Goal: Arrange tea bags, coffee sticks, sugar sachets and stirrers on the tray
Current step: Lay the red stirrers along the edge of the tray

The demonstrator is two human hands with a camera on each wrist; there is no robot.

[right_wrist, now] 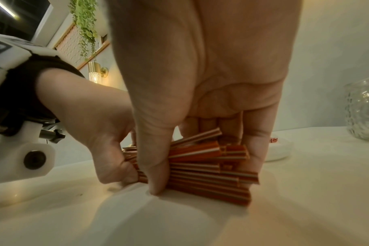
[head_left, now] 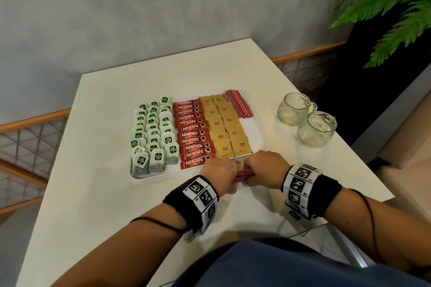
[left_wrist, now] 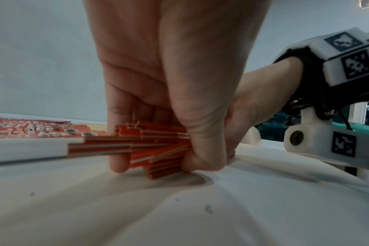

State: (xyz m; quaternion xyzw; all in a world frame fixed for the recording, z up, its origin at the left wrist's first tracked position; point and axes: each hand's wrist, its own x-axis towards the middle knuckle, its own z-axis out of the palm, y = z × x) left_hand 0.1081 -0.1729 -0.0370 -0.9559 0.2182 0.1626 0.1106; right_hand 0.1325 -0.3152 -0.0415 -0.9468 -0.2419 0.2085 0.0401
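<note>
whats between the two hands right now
A bundle of red-and-white striped stirrers, gripped at one end by the left hand and at the other by the right hand; clearest in the wrist views.

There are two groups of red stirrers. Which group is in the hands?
The bundle of stirrers on the table just before the tray's near edge: both hands' fingers curl round it. The other group lies untouched in the tray's far right corner.
</note>
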